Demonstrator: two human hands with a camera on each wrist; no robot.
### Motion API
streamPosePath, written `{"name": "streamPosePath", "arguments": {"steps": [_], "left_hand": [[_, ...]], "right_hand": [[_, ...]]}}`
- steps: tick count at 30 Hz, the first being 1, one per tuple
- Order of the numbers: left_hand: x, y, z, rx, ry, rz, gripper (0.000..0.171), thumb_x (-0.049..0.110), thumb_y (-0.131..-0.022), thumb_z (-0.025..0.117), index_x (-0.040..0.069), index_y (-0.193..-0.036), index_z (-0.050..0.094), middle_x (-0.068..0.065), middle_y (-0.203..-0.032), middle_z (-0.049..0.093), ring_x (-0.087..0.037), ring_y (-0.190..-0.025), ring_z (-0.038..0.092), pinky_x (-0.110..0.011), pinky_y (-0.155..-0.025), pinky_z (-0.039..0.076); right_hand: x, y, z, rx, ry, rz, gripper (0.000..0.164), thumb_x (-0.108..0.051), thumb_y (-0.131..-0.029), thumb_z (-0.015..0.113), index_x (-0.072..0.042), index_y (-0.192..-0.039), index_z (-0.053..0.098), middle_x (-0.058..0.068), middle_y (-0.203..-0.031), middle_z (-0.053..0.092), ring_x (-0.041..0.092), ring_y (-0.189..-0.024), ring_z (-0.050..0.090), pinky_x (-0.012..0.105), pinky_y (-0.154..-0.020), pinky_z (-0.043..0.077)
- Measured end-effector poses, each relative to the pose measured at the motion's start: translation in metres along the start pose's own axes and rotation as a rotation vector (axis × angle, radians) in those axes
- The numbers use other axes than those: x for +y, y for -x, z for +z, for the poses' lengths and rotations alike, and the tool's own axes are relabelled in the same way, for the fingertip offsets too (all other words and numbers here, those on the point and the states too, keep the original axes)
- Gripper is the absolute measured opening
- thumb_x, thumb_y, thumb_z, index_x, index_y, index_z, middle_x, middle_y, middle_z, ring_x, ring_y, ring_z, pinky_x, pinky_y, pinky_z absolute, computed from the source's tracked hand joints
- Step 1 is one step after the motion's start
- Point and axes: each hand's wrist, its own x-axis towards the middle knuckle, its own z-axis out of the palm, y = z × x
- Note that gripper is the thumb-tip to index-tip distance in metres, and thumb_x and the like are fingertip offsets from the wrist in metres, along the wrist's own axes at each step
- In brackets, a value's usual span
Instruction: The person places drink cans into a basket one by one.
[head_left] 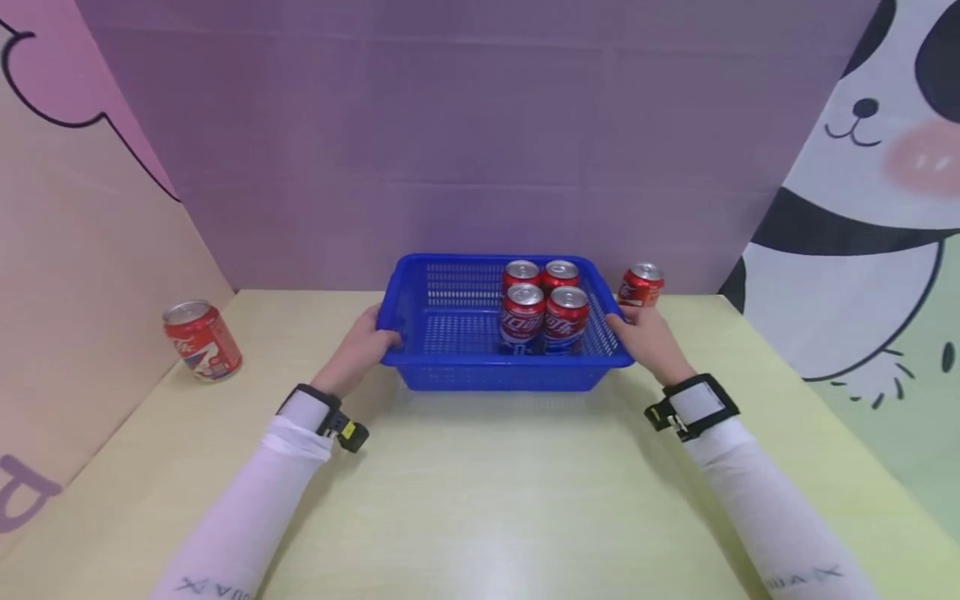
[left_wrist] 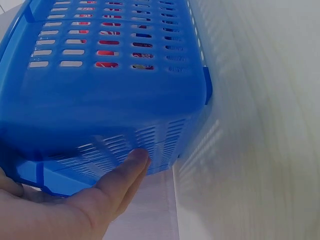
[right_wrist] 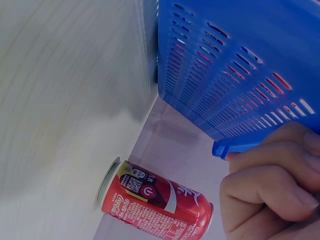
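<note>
A blue plastic basket with slotted walls is at the back middle of the table. Several red soda cans stand upright in its right half. My left hand grips the left end, thumb over the rim and fingers along the outer wall. At the other end, my right hand holds the rim with curled fingers. Just beyond that hand stands a Coca-Cola can, seen close in the right wrist view. Whether the basket's bottom touches the table I cannot tell.
Another red can stands at the table's left edge, beside the left wall panel. A purple backdrop rises behind the basket. A panda-printed panel borders the right side. Pale wooden tabletop lies between the forearms.
</note>
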Motion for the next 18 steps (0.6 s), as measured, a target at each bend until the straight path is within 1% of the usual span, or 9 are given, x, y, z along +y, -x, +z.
{"name": "streamPosePath", "arguments": {"steps": [5,9,11,12,13,15,17,18], "left_hand": [[0.002,0.001,-0.003,0.008,-0.009,0.007,0.066,-0.003,-0.090,0.045,-0.008,-0.150,0.019,-0.031,-0.138,0.044,-0.043,-0.120,0.049,-0.052,-0.102,0.040],[0.001,0.001,-0.004,-0.006,-0.017,0.006,0.066,-0.003,-0.090,0.045,-0.007,-0.150,0.019,-0.030,-0.138,0.043,-0.043,-0.119,0.050,-0.052,-0.101,0.040],[0.000,0.000,-0.004,-0.016,-0.013,0.016,0.065,-0.003,-0.089,0.044,-0.007,-0.150,0.021,-0.030,-0.137,0.044,-0.043,-0.117,0.051,-0.052,-0.100,0.041],[-0.001,-0.001,-0.004,-0.019,-0.012,0.017,0.064,-0.004,-0.089,0.044,-0.007,-0.149,0.023,-0.030,-0.137,0.045,-0.044,-0.117,0.051,-0.052,-0.100,0.041],[-0.002,-0.001,-0.003,-0.025,-0.009,0.021,0.063,-0.004,-0.089,0.044,-0.007,-0.149,0.024,-0.030,-0.136,0.045,-0.044,-0.117,0.051,-0.052,-0.099,0.041],[-0.003,-0.003,-0.002,-0.036,-0.005,0.030,0.062,-0.005,-0.089,0.043,-0.007,-0.148,0.025,-0.031,-0.136,0.046,-0.044,-0.118,0.050,-0.052,-0.099,0.041],[-0.003,-0.004,-0.001,-0.038,0.002,0.033,0.061,-0.005,-0.089,0.043,-0.007,-0.147,0.026,-0.031,-0.136,0.046,-0.045,-0.120,0.049,-0.052,-0.099,0.042],[-0.003,-0.004,0.000,-0.041,0.006,0.038,0.061,-0.006,-0.088,0.043,-0.008,-0.147,0.027,-0.031,-0.135,0.047,-0.045,-0.119,0.049,-0.052,-0.099,0.042]], "right_hand": [[-0.005,-0.005,0.000,-0.005,-0.010,-0.011,0.045,-0.025,-0.102,0.049,0.011,-0.127,0.058,0.021,-0.093,0.067,0.021,-0.071,0.062,0.032,-0.064,0.049],[-0.005,-0.006,-0.002,-0.032,0.004,-0.005,0.044,-0.025,-0.102,0.049,0.011,-0.125,0.060,0.021,-0.093,0.067,0.022,-0.072,0.063,0.032,-0.065,0.050],[-0.004,-0.006,-0.005,-0.046,0.036,-0.014,0.047,-0.030,-0.103,0.048,0.011,-0.123,0.060,0.020,-0.094,0.067,0.021,-0.074,0.062,0.031,-0.065,0.049],[-0.004,-0.005,-0.008,-0.046,0.056,-0.017,0.050,-0.035,-0.103,0.047,0.009,-0.120,0.062,0.019,-0.090,0.067,0.022,-0.072,0.061,0.031,-0.063,0.048],[-0.004,-0.005,-0.012,-0.037,0.074,-0.018,0.053,-0.040,-0.103,0.046,0.008,-0.116,0.064,0.018,-0.088,0.066,0.023,-0.070,0.061,0.032,-0.061,0.048],[-0.005,-0.006,-0.023,0.012,0.126,-0.026,0.060,-0.050,-0.101,0.043,0.006,-0.102,0.066,0.017,-0.080,0.063,0.027,-0.066,0.057,0.034,-0.055,0.045],[-0.008,-0.011,-0.038,0.081,0.189,-0.044,0.065,-0.054,-0.100,0.043,0.007,-0.099,0.066,0.021,-0.082,0.064,0.033,-0.070,0.060,0.040,-0.056,0.047],[-0.010,-0.016,-0.046,0.113,0.212,-0.052,0.064,-0.053,-0.099,0.044,0.007,-0.099,0.066,0.023,-0.083,0.064,0.036,-0.072,0.060,0.044,-0.058,0.048]]}}
